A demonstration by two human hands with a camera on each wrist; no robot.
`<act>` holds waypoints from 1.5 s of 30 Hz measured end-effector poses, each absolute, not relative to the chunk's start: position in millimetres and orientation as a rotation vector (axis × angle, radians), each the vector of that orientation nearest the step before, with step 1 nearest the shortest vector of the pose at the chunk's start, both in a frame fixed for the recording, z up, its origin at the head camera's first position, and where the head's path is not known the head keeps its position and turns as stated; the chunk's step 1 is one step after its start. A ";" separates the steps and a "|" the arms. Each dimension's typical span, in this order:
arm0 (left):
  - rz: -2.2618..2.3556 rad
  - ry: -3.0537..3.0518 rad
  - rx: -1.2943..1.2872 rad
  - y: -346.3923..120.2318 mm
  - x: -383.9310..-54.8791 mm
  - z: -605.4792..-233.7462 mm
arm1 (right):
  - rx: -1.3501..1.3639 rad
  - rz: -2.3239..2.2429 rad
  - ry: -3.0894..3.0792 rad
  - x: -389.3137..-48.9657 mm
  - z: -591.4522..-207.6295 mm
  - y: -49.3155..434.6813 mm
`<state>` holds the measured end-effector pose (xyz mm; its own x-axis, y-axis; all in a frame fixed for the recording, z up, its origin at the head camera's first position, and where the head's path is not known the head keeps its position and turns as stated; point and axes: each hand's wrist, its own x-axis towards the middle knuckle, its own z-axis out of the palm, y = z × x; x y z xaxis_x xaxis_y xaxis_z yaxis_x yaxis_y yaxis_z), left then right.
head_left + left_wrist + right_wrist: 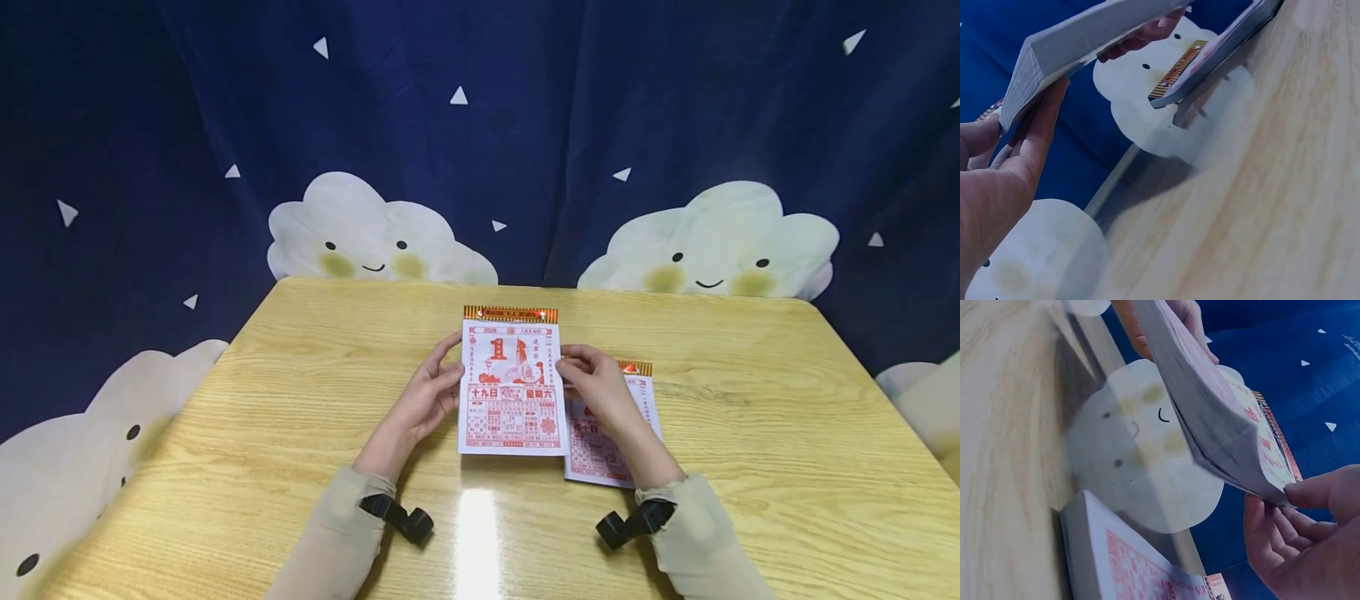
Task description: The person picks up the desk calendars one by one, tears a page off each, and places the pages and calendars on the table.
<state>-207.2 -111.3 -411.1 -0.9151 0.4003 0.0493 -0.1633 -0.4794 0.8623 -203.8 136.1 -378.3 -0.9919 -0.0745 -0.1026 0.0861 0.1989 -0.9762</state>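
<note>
A thick tear-off calendar (513, 387) with red print and an orange-gold top strip is held up off the table, its front page facing up. My left hand (429, 390) grips its left edge, thumb on the front and fingers beneath, as the left wrist view shows. On the opposite edge my right hand (600, 385) pinches it between thumb and fingers, plain in the right wrist view. A second, similar calendar (600, 454) lies on the table below the right hand and forearm, which partly cover it.
The light wooden table (315, 350) reaches back to a dark blue curtain (510, 125) with white triangles and smiling clouds. Black wrist cameras are strapped over both sleeves. A bright reflection lies on the table near the front.
</note>
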 end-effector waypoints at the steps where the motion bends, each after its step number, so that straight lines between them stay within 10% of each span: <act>1: 2.426 1.377 0.351 -111.3 -207.2 -410.9 | -0.002 -1.907 2.351 -203.2 -377.9 135.8; 13: 2.430 1.392 0.338 -108.4 -208.9 -411.0 | -0.018 -1.758 2.846 -197.8 -373.4 130.9; 45: 2.468 1.357 0.282 -108.1 -204.7 -413.7 | -1.437 -1.146 2.845 -177.3 -378.9 118.2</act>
